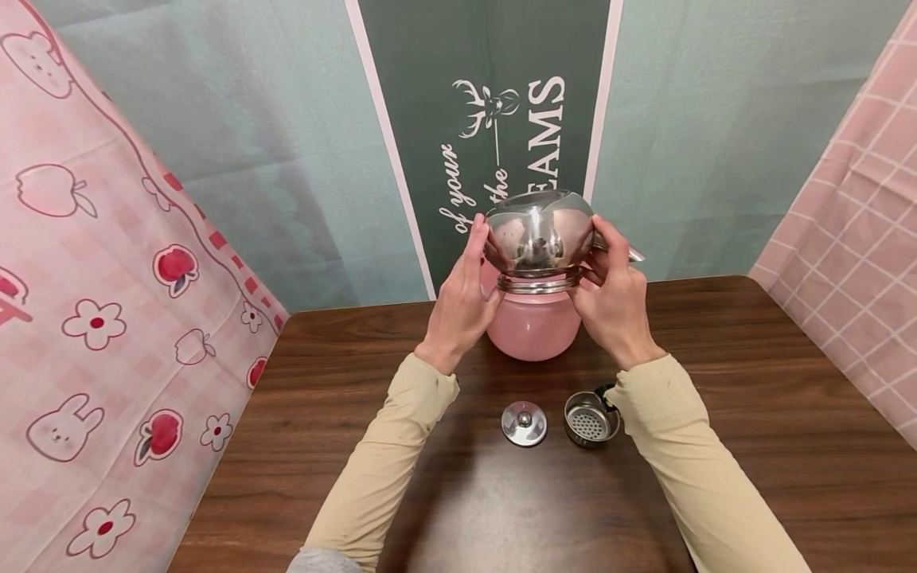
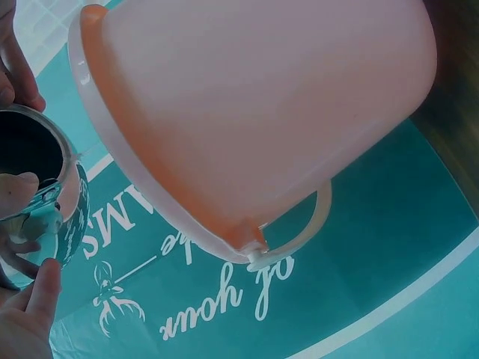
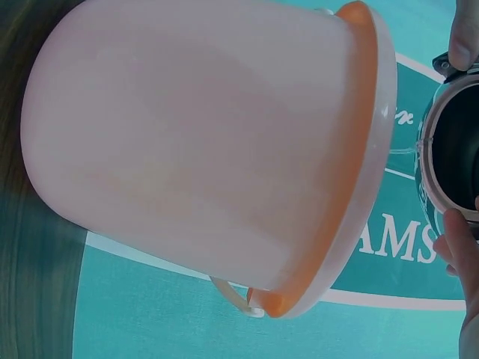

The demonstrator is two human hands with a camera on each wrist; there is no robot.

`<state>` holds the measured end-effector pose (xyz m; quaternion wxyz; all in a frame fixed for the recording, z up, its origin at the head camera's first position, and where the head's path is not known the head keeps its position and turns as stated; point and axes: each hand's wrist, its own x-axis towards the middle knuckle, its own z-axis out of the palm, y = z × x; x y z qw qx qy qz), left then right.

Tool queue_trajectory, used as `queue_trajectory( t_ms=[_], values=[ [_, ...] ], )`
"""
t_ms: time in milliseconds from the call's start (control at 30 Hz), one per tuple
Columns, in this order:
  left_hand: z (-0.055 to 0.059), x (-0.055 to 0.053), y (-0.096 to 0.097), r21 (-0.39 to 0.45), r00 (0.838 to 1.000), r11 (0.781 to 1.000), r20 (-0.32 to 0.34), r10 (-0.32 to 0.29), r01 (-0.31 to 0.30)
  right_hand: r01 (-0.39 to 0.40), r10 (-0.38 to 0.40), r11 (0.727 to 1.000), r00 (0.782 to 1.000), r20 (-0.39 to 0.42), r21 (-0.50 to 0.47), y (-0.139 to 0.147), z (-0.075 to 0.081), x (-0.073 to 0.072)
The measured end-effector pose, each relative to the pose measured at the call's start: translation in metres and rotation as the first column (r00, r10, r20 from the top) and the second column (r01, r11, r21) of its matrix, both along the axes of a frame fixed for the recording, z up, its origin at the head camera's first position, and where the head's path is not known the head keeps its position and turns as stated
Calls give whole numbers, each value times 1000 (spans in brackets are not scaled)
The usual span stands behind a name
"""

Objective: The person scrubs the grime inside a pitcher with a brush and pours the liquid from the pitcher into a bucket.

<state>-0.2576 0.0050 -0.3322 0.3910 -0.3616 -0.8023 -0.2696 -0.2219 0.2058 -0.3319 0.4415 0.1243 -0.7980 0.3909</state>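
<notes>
A shiny metal teapot point(image 1: 539, 231) is held upside down over a pink bucket point(image 1: 533, 333), its ringed mouth facing down. My left hand point(image 1: 461, 309) grips the pot's left side, fingers along the wall and thumb near the rim. On the other side my right hand point(image 1: 614, 306) holds it, and a metal spout point(image 1: 636, 255) juts out past those fingers. Both wrist views show the pot's dark opening point(image 2: 28, 149) beyond the bucket's rim. In the right wrist view a black bracket point(image 3: 447, 67) sits at the pot's edge.
Nearer me on the wooden table point(image 1: 322, 414) lie a round metal lid point(image 1: 524, 423) with a knob and a metal strainer basket point(image 1: 591, 420) with a black part beside my right sleeve. Patterned cloths point(image 1: 215, 119) hang behind and at both sides.
</notes>
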Motion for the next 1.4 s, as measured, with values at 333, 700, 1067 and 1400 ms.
queue_trajectory(
  t_ms=[333, 700, 1067, 1400],
  values=[
    [1, 2, 0, 3, 999, 1000, -53, 12, -11, -15, 15, 1000, 999, -46, 8, 0, 0, 0],
    [-1, 1, -1, 6, 995, 1000, -101, 23, -22, -18, 20, 999, 996, -83, 29, -1, 0, 0],
    [0, 0, -1, 21, 992, 1000, -125, 25, -22, -2, 0, 1000, 996, -89, -12, -4, 1, 1],
    [-2, -1, -1, 33, 986, 999, -162, 31, -26, -2, -5, 998, 994, -113, -57, -8, 4, 3]
  ],
)
